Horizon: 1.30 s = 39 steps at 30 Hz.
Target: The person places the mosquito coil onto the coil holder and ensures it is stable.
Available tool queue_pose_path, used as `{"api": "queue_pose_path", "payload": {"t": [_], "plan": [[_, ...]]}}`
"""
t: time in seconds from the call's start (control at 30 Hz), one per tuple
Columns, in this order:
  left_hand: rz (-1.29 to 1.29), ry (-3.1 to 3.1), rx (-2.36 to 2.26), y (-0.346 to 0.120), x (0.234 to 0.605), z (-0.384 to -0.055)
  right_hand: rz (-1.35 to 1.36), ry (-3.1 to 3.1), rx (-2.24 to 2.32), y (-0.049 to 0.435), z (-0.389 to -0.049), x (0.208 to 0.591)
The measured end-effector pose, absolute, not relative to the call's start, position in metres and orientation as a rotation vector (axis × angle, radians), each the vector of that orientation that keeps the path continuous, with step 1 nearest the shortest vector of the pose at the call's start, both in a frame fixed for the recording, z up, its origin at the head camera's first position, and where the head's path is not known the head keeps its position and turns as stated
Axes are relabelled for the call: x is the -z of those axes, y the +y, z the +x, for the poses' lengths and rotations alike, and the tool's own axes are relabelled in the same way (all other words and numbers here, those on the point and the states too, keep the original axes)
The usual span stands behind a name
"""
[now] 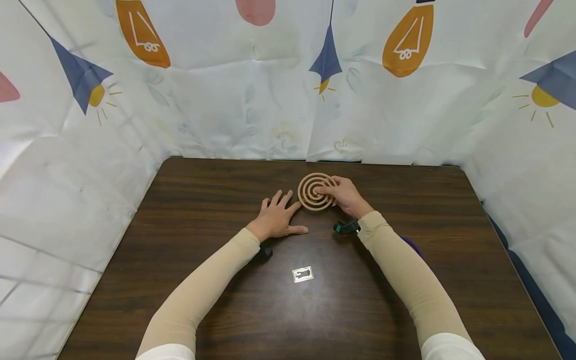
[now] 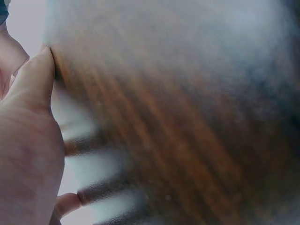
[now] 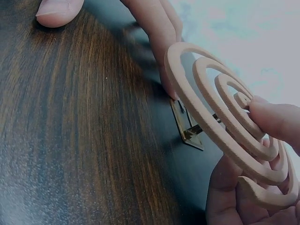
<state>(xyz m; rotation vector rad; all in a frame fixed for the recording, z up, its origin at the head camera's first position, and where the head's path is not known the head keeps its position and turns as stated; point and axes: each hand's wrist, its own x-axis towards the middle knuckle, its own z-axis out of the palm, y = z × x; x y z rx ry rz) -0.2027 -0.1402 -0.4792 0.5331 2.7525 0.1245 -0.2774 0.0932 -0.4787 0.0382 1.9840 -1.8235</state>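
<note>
A tan spiral mosquito coil [image 1: 310, 204] is in my right hand [image 1: 350, 196] near the back middle of the table. My thumb lies on the coil's centre, with the other fingers behind and below it. In the right wrist view the coil [image 3: 205, 123] is tilted over a small metal stand [image 3: 198, 140], whose prong rises toward the coil's rings. My left hand [image 1: 275, 218] is spread on the tabletop, and its index fingertip comes right to the stand's edge. Most of the stand is hidden from the head view.
Another flat metal stand [image 1: 303, 274] with a cut-out lies on the dark wooden table [image 1: 252, 320] between my forearms. A purple curved item [image 1: 411, 246] shows partly behind the right sleeve. Printed white cloth [image 1: 202, 110] hangs behind the table and at both sides.
</note>
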Motion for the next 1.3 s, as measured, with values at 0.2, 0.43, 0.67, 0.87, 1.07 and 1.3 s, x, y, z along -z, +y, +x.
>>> {"api": "queue_pose_path", "payload": {"t": [0.2, 0.43, 0.67, 0.87, 1.07, 1.3], "plan": [[0.533, 2.758, -0.107, -0.1408, 0.4807, -0.204, 0.041, 1.993, 1.801, 0.0929, -0.2768, 0.4777], [0.536, 2.756, -0.107, -0.1417, 0.4806, -0.2051, 0.054, 1.983, 1.8, 0.0921, -0.2768, 0.4775], [0.535, 2.751, -0.115, -0.1422, 0.4795, -0.2056, 0.062, 1.97, 1.796, 0.0921, -0.277, 0.4774], [0.533, 2.745, -0.12, -0.1417, 0.4793, -0.2048, 0.075, 1.983, 1.782, 0.0916, -0.276, 0.4774], [0.534, 2.747, -0.119, -0.141, 0.4779, -0.2036, 0.089, 2.004, 1.769, 0.0909, -0.2763, 0.4788], [0.529, 2.745, -0.124, -0.1398, 0.4781, -0.2026, 0.103, 1.996, 1.77, 0.0927, -0.2759, 0.4818]]}}
